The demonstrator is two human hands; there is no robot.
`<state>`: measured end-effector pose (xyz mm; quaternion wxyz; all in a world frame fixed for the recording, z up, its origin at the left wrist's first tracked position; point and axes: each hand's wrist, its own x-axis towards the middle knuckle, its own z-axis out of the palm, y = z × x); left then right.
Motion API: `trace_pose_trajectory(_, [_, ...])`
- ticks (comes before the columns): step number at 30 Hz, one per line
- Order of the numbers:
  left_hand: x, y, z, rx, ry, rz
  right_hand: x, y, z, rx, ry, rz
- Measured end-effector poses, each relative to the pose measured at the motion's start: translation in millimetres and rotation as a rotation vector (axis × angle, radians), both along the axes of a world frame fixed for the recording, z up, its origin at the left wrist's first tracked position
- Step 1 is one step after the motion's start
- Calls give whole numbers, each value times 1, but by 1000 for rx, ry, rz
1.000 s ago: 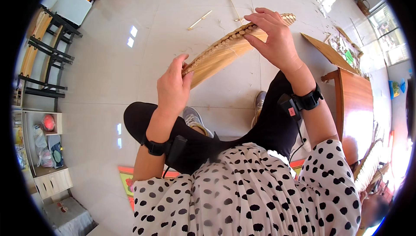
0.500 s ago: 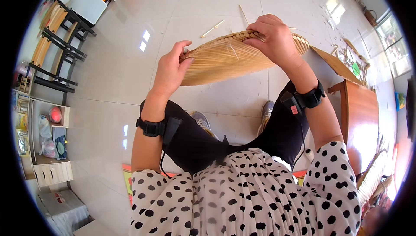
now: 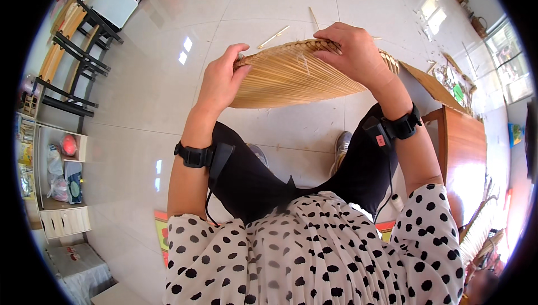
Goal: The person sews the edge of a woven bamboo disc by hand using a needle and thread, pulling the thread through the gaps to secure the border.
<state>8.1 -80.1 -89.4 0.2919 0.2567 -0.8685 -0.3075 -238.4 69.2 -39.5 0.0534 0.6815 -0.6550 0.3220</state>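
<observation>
left hand [image 3: 221,80] and right hand [image 3: 360,54] clamp a pleated fan [image 3: 297,82] — far side hidden

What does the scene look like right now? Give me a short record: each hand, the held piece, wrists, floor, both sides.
left hand: pinches the left end of the fan-like piece
right hand: grips its far edge, right of middle
held piece: tan, pleated, with a braided far edge
wrists: black strapped devices, one on each
floor: thin pale stick beyond the piece
left side: shelf unit holding a pinkish-red round object
right side: reddish-brown wooden furniture
</observation>
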Motion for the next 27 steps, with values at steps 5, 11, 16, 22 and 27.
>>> trace_pose_trajectory(5, [-8, -3, -3, 8, 10, 2, 1, -6, -1, 41, 57, -9])
trace_pose_trajectory(11, [-7, 1, 0, -17, -23, 17, 6, -7, -8, 42, 103, -41])
trace_pose_trajectory(16, [-1, 15, -5, -114, -11, 9, 4, -4, -11, -29, 191, 50])
trace_pose_trajectory(22, [-5, 45, -5, -217, -17, -52, -36, -11, -5, -59, 255, 249])
trace_pose_trajectory(27, [-32, 73, -10, -95, 23, -114, -44, -2, -5, -257, 311, -22])
